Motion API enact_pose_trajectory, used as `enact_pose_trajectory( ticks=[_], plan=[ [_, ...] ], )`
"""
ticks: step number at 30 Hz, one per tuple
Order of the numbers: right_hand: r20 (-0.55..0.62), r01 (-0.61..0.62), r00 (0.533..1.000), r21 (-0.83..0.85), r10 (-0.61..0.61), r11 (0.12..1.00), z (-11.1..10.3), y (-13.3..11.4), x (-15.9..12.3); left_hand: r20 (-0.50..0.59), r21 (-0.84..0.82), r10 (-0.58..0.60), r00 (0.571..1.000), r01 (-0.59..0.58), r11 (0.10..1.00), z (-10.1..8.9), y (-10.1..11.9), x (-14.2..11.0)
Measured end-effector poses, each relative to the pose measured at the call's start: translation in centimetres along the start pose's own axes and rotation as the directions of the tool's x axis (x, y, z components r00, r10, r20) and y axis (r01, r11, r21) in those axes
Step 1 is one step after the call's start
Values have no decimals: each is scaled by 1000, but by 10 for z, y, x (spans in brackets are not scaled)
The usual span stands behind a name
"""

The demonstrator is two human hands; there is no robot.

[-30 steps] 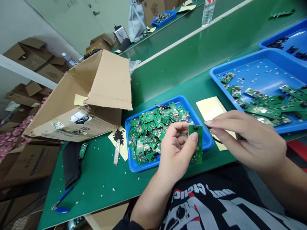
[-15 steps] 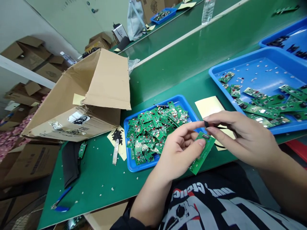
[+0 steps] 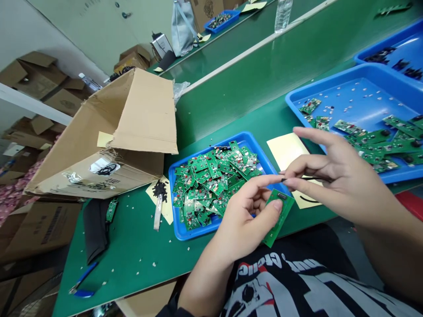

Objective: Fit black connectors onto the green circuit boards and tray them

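Note:
My left hand (image 3: 246,218) is closed on a green circuit board (image 3: 276,224), the thumb pressing it near a small dark oblong part (image 3: 282,196). Its index finger reaches out to the fingertips of my right hand (image 3: 340,182). Between the right thumb and fingers runs a thin black strip (image 3: 309,178), its tip meeting the left index fingertip above the board. Beneath the hands, a pale yellow paper sheet (image 3: 284,149) carries another black strip. To the left sits a blue tray (image 3: 178,233) heaped with green circuit boards (image 3: 205,180).
A larger blue tray (image 3: 333,86) with boards stands right. At left are an open cardboard box (image 3: 145,114), small black pieces (image 3: 160,190) on paper, a black sheet (image 3: 95,229) and blue-handled cutters (image 3: 84,281). A low green partition (image 3: 238,92) runs behind.
The right fingers have spread and turned, and the black piece now shows as a thin strip lying along them. The left hand keeps the board, which has shifted slightly downward.

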State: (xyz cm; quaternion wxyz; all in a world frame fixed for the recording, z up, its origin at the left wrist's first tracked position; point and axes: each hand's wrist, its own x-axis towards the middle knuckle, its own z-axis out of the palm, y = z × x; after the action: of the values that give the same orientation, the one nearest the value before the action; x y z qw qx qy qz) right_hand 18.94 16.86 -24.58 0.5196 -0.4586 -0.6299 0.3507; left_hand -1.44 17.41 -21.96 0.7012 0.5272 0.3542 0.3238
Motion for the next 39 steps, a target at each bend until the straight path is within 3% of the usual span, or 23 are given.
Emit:
enact_pose_trajectory(
  ticks=[4,9,14,17,39],
  plan=[
    [-18,51,998,-237,-57,970,-12,-5,0,-50,10,-78,996,78,997,-2,2,-1],
    [-6,145,987,-372,-159,917,-15,-21,-4,-211,94,15,977,5,996,-3,4,-1],
    [126,359,932,-432,-339,827,-5,-28,-6,-157,119,62,986,-43,992,2,6,-4],
    [166,423,904,-490,-395,762,-2,-27,-6,-163,123,63,985,-43,992,6,7,-6],
    [116,371,923,-525,-367,766,3,-34,-6,-241,204,172,955,-123,971,15,9,-10]
  ],
)
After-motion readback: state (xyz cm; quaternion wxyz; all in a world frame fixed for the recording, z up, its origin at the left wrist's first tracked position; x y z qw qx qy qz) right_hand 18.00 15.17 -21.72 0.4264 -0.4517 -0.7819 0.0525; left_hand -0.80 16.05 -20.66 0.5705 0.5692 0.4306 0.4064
